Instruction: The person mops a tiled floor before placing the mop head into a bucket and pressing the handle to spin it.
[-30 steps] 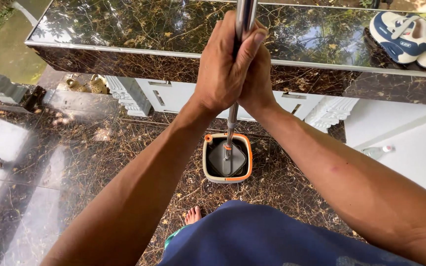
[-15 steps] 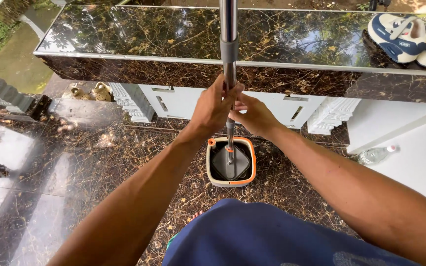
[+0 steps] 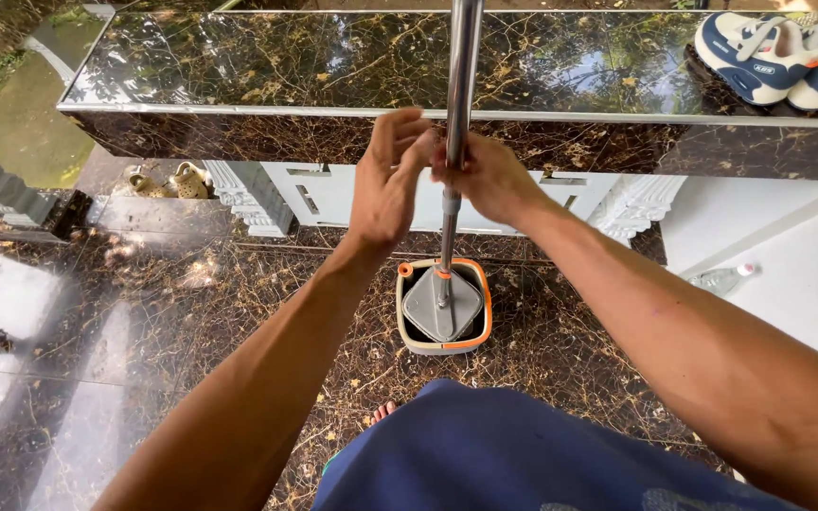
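Hands meet high on a mop pole (image 3: 459,85), a steel tube standing nearly upright in the middle of the view. The right hand (image 3: 485,175) wraps the pole just above its grey collar, its grip pressed tight around the tube. The left hand (image 3: 385,180) sits just left of the pole with its fingers (image 3: 400,128) loosely curled and spread; only the fingertips come near the metal, and whether they touch it I cannot tell. Below, the pole runs down to a grey square mop head (image 3: 441,305) resting in a cream bucket (image 3: 418,343) with an orange rim, which stands on the dark marbled floor (image 3: 144,312) just ahead of the person's blue garment (image 3: 513,454). Beyond the bucket runs a glossy dark ledge (image 3: 239,66); sneakers (image 3: 773,57) lie on its far right end. A plastic bottle (image 3: 717,277) lies on the white floor to the right.
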